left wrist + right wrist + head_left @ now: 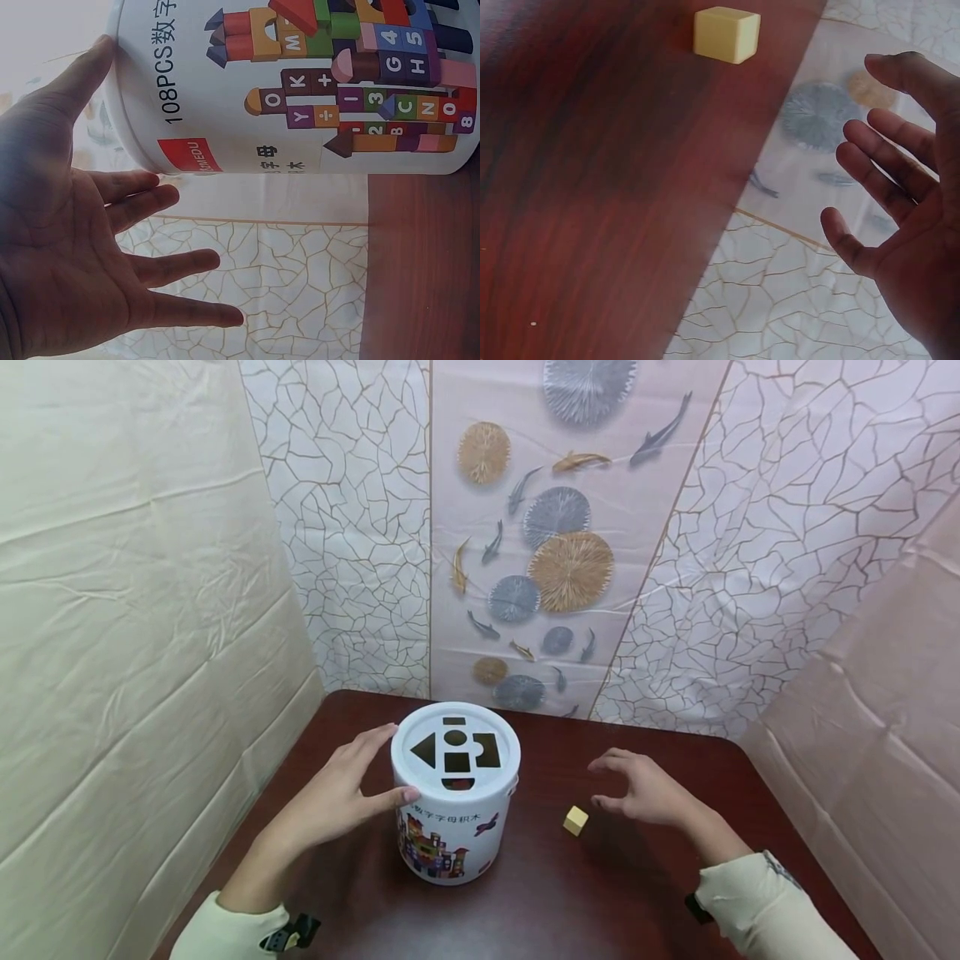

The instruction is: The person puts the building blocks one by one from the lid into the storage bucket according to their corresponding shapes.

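A white shape-sorter bucket [457, 802] stands upright on the table, printed with colourful building blocks [375, 82]. Its white lid [420, 727] has several cut-out holes, among them a triangle, a circle and a square. At the bucket's left side is my left hand [337, 793], its fingers spread and fairly straight; thumb and fingertips touch the rim or come very near it. A small yellow cube [576, 821] lies on the table to the right of the bucket. Just right of the cube hovers my right hand [645, 787], fingers loosely bent, holding nothing.
The dark red-brown table [540, 902] ends at a patterned cloth backdrop [510, 610]. Pale cloth walls rise at the left [150, 652] and right [862, 685]. Both sleeves have a dark strap [288, 935] at the wrist.
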`<action>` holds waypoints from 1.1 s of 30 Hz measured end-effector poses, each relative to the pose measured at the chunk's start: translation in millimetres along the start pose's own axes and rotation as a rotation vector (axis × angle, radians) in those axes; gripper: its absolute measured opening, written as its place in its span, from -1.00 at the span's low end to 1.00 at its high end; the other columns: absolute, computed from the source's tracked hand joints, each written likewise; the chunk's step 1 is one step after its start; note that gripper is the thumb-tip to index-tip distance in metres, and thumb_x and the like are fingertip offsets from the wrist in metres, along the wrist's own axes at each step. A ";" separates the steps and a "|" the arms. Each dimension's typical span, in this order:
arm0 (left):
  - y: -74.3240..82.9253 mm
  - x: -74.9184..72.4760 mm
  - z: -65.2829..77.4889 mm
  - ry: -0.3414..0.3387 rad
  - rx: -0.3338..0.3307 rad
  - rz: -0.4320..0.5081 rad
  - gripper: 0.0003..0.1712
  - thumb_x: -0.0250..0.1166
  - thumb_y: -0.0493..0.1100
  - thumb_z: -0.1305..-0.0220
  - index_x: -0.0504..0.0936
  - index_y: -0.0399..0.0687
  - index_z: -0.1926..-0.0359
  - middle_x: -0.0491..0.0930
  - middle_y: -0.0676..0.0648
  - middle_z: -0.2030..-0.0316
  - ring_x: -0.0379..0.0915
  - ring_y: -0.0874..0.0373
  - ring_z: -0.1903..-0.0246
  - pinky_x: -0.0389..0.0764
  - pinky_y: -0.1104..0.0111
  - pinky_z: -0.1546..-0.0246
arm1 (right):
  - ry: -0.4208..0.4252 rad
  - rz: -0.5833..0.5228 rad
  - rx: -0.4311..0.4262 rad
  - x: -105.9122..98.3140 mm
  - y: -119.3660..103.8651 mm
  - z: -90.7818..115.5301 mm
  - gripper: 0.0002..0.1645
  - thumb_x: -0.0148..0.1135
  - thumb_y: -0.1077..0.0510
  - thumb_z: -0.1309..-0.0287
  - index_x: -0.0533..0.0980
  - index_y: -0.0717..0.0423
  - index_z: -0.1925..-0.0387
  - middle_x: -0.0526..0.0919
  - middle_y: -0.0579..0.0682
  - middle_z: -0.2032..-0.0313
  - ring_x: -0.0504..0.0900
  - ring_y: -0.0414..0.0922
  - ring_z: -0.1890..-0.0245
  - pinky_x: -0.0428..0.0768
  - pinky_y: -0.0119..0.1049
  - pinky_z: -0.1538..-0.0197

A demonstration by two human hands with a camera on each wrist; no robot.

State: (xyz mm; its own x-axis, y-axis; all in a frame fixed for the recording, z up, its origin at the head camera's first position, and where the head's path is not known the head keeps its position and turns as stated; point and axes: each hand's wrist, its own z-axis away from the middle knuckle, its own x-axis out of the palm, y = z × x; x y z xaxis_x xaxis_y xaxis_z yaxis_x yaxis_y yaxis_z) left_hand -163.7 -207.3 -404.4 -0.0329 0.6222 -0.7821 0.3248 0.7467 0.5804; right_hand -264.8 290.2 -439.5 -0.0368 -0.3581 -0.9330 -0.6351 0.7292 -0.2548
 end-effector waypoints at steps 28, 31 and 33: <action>2.1 -0.3 1.4 0.008 0.000 -0.006 0.26 0.41 0.61 -0.27 0.19 0.12 -0.75 0.25 -0.10 -0.71 0.16 -0.34 -0.66 0.33 -0.48 -0.51 | -0.131 -0.012 0.114 58.2 6.2 6.9 -0.69 0.71 -0.02 -0.13 0.73 -0.06 0.19 0.68 -0.19 0.20 0.53 -0.18 0.15 0.48 -0.07 0.17; 2.5 -0.6 2.3 0.013 0.011 -0.003 0.24 0.43 0.58 -0.28 0.20 0.12 -0.75 0.27 -0.10 -0.70 0.17 -0.34 -0.66 0.34 -0.47 -0.51 | -0.136 -0.011 0.104 62.1 5.2 7.8 -0.71 0.70 0.00 -0.14 0.72 -0.04 0.20 0.68 -0.19 0.23 0.54 -0.20 0.19 0.46 -0.16 0.20; 2.5 -0.7 2.2 0.017 0.024 0.000 0.23 0.43 0.56 -0.29 0.21 0.12 -0.74 0.27 -0.10 -0.70 0.18 -0.34 -0.65 0.34 -0.46 -0.52 | -0.137 -0.008 0.102 63.8 4.3 7.7 -0.72 0.69 0.02 -0.14 0.72 -0.03 0.21 0.68 -0.19 0.24 0.55 -0.22 0.20 0.48 -0.18 0.20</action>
State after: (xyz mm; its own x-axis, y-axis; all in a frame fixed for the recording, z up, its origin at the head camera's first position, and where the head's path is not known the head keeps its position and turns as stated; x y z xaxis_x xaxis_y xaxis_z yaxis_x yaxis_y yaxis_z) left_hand -160.9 -206.4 -402.8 -0.0492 0.6261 -0.7782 0.3470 0.7413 0.5745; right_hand -264.0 274.9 -502.1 0.0777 -0.2863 -0.9550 -0.5529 0.7847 -0.2803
